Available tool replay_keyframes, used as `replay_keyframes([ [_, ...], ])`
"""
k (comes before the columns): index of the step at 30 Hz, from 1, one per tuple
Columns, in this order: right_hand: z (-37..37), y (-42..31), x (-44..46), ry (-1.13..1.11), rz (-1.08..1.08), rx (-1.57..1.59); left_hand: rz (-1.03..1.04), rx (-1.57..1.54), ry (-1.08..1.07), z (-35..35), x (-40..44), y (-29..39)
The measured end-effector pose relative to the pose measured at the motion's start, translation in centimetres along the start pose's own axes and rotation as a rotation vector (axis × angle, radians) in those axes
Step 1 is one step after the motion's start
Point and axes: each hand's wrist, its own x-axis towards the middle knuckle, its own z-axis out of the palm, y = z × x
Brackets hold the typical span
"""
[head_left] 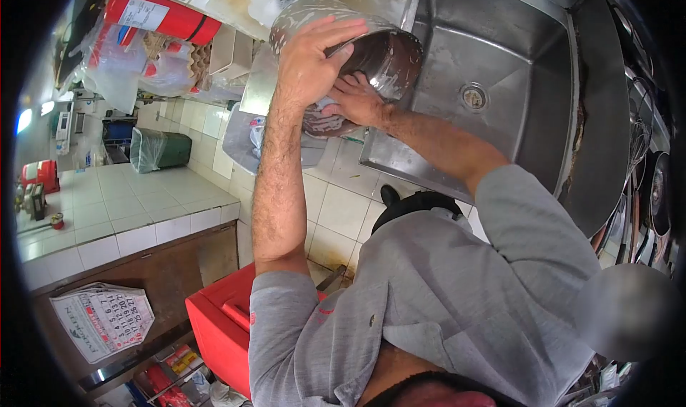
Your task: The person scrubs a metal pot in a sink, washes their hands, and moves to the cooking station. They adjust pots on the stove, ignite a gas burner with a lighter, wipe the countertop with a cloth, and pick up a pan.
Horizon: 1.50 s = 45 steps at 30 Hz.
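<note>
A large metal pot (400, 57), streaked with white suds, lies tilted on its side at the sink's left edge, its mouth facing me. My left hand (311, 60) is closed over the rim, fingers along the soapy outside and thumb at the opening. My right hand (357, 103) reaches into the mouth, fingers stretched out and apart against the lower inner wall. Pale suds or a pale thing show by its thumb; which of these, I cannot make out.
On the right is the steel sink basin (479, 57) with its drain (474, 97). A grey plastic tub (239, 146) stands below the pot. To the left are a red cylinder (161, 14), a lined green bin (161, 150) and a tiled ledge (121, 200). Pans (659, 192) hang far right.
</note>
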Motion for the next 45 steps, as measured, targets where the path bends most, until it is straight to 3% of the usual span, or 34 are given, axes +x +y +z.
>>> replay_keyframes([
  [2, -1.2, 1.8, -0.3, -0.015, -0.056, -0.014, -0.012, -0.002, -0.019, 0.0, -0.7, -0.4],
  [4, -5.5, 4.6, 1.1, -0.390, -0.250, -0.441, 0.002, -0.032, 0.020, -0.3, -0.9, -0.9],
  [8, -5.7, 3.9, 1.2, -0.469, -0.272, -0.558, -0.015, -0.034, 0.037, -0.3, -1.4, -0.4],
  [12, -1.4, -4.7, 1.4, 0.208, 0.104, 0.651, -0.008, -0.017, 0.026, 0.1, -0.1, -0.1],
  [13, -1.5, -4.2, 1.1, 0.218, 0.117, 0.646, -0.013, 0.006, 0.015, 0.4, 0.2, 0.0],
  [19, -2.0, -2.3, 1.1, 0.186, -0.152, 0.379, -0.040, 0.051, -0.008, 0.7, 1.5, 0.7],
  [21, -8.0, 3.3, 0.9, -0.496, -0.103, -0.179, -0.047, 0.058, -0.019, 0.3, 0.6, 0.2],
  [23, -7.7, 6.9, 2.0, -0.288, -0.352, -0.718, -0.007, 0.003, 0.020, 0.1, -0.1, -0.3],
  [24, -7.0, 6.6, 1.7, -0.293, -0.353, -0.712, -0.014, 0.001, 0.017, 0.2, -0.3, -0.3],
  [27, -4.5, 3.6, 0.9, -0.246, -0.176, -0.245, 0.004, -0.003, 0.030, 0.1, 0.3, 0.1],
  [29, 0.3, -0.8, 0.2, 0.064, 0.054, 0.168, -0.025, -0.011, -0.017, 0.2, 0.8, 0.4],
  [32, 1.7, -2.7, 0.5, 0.174, 0.132, 0.198, -0.018, -0.039, -0.049, -0.2, 0.6, 0.2],
  [33, -0.9, -1.0, 0.3, -0.088, 0.013, 0.055, -0.024, -0.022, -0.039, -0.4, 0.2, 0.2],
  [34, -3.3, 1.7, 0.6, -0.082, 0.010, 0.055, -0.020, -0.016, -0.037, -0.5, 0.0, -0.1],
  [36, -6.1, 5.3, 1.0, -0.235, -0.297, -0.486, -0.039, -0.073, 0.004, -0.6, -0.9, -0.6],
  [37, -6.0, 5.1, 1.4, -0.233, -0.310, -0.489, -0.043, -0.068, 0.016, -0.7, -0.6, -0.7],
  [39, -5.1, 3.2, 0.9, -0.281, -0.182, -0.394, -0.023, -0.062, -0.001, -0.7, -0.7, -0.5],
  [41, -0.5, 0.7, 0.5, 0.001, -0.060, -0.016, -0.034, -0.053, -0.007, -0.6, 0.0, -0.2],
  [43, 2.0, -3.7, 1.3, 0.213, 0.261, 0.407, -0.043, -0.061, -0.042, 0.0, 0.5, 0.3],
  [45, 2.5, -4.5, 1.4, 0.288, 0.265, 0.462, -0.062, -0.026, -0.045, 0.2, 0.9, 0.5],
])
